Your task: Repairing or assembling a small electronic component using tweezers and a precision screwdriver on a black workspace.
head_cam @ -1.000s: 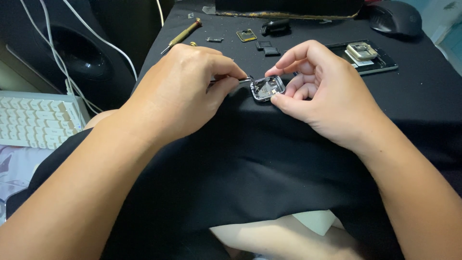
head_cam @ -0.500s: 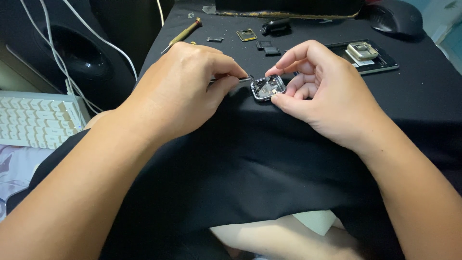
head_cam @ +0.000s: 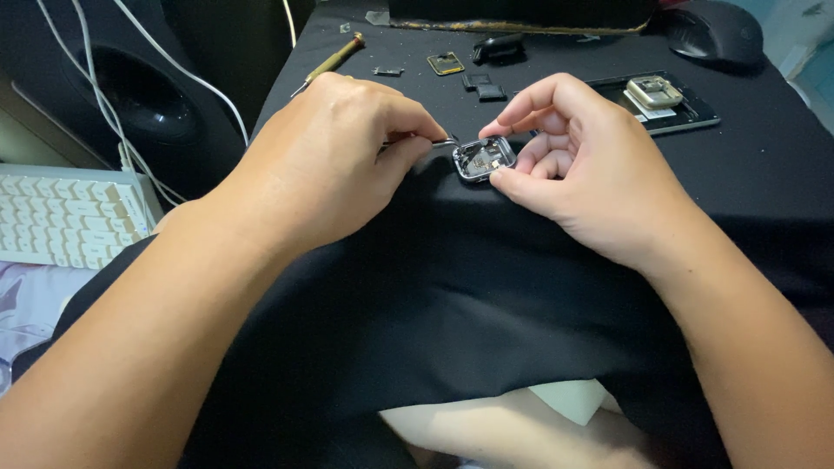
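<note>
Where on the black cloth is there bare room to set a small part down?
Bare black cloth lies below both hands, and between the right hand and the mouse. It is crowded at the top, around the screwdriver and small parts.

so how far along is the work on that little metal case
Already done: the silver case lies open with its insides bare, and small parts are laid out on the black cloth. In hand: the right hand steadies the case while the left hand works a thin metal tool at its edge. Left: the case is not closed.
</note>
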